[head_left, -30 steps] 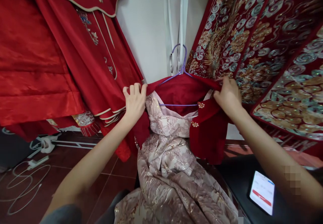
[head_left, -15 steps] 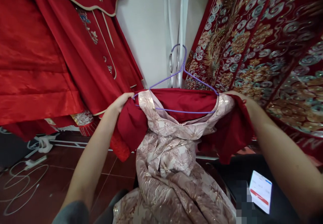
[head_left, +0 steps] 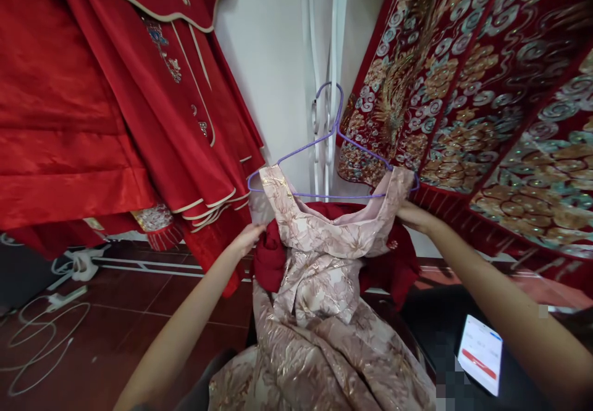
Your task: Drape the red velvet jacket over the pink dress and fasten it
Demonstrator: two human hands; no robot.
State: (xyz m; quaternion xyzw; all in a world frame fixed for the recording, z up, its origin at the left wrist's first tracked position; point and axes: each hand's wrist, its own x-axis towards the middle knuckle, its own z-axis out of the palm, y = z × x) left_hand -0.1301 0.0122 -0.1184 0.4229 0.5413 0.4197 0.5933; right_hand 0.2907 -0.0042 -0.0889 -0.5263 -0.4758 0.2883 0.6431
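A pale pink dress point(head_left: 324, 287) with a shiny gold floral pattern hangs by its shoulder straps on a purple wire hanger point(head_left: 359, 196). Behind its bodice lies a dark red garment point(head_left: 269, 259), bunched and sticking out at both sides. My left hand point(head_left: 251, 238) pinches the red cloth beside the left strap. At the other strap, my right hand point(head_left: 414, 217) reaches behind the dress with its fingertips hidden; it appears to grip the red cloth there. Both ends of the hanger show bare beyond the straps.
Red robes point(head_left: 185, 120) hang on the left, and a heavily embroidered red garment point(head_left: 467, 89) hangs on the right. White poles point(head_left: 332, 40) stand behind the hanger. A lit phone point(head_left: 480, 354) lies on a black surface at lower right. White cables point(head_left: 50, 337) lie on the tiled floor.
Both hands have moved inward and down, drawing the red garment off the hanger's ends and lower behind the dress. The neckline now shows the wall and poles behind it.
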